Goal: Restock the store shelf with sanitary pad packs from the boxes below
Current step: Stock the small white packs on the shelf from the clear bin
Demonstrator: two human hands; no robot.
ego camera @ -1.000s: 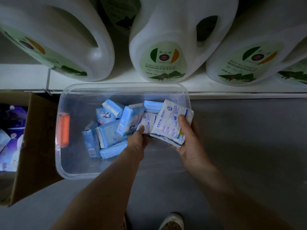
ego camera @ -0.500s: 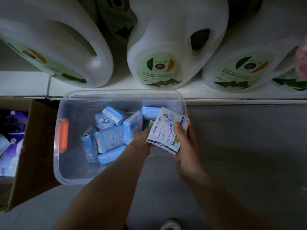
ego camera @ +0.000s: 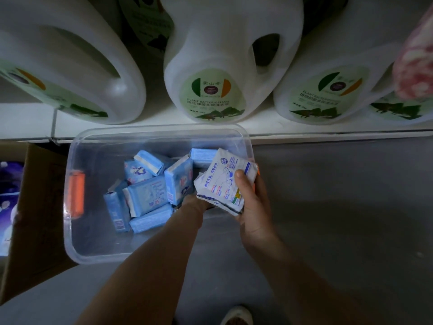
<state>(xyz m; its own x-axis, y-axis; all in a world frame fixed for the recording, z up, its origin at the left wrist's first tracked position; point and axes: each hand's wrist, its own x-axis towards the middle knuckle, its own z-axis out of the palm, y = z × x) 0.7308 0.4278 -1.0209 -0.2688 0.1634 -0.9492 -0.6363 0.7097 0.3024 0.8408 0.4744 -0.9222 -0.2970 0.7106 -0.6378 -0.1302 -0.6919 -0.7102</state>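
As the left hand [ego camera: 194, 202] slips under them, white packs [ego camera: 222, 181], gripped by the right hand [ego camera: 251, 207], rise above the bin [ego camera: 77, 242]; left grasp hidden.

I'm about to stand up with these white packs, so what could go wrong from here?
The right hand grips several white packs with only the thumb across the top, so the lower ones may slide out. The left hand is partly hidden under that stack inside the clear bin, and pulling it out could nudge the blue packs.
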